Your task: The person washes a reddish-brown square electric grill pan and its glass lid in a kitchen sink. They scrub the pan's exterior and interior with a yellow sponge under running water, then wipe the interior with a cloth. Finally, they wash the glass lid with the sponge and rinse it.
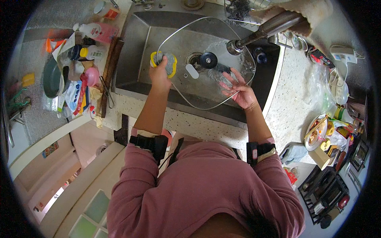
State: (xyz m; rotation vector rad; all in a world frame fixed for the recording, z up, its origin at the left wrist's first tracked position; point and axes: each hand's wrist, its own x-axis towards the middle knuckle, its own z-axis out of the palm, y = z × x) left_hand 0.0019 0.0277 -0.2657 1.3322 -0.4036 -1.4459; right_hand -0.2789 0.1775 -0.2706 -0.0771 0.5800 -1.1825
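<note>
A large clear glass pot lid [208,60] with a thin metal rim and a round black knob is held over the grey sink [129,47]. My left hand [160,75] is closed on a yellow and grey sponge [170,65] at the lid's left rim, thumb on top. At the lower right rim, my right hand [240,90] supports the lid, its fingers spread and partly seen through the glass. Water from the faucet [235,47] splashes on the lid's right side. Beneath the glass shows the drain [193,59].
Bottles, including a pink one [104,31], crowd the left counter beside a green pan [52,78]. To the right are a plate of food [316,133], plastic bags [320,85] and a black gas stove [322,192]. A dark cup [260,55] sits in the sink's right end.
</note>
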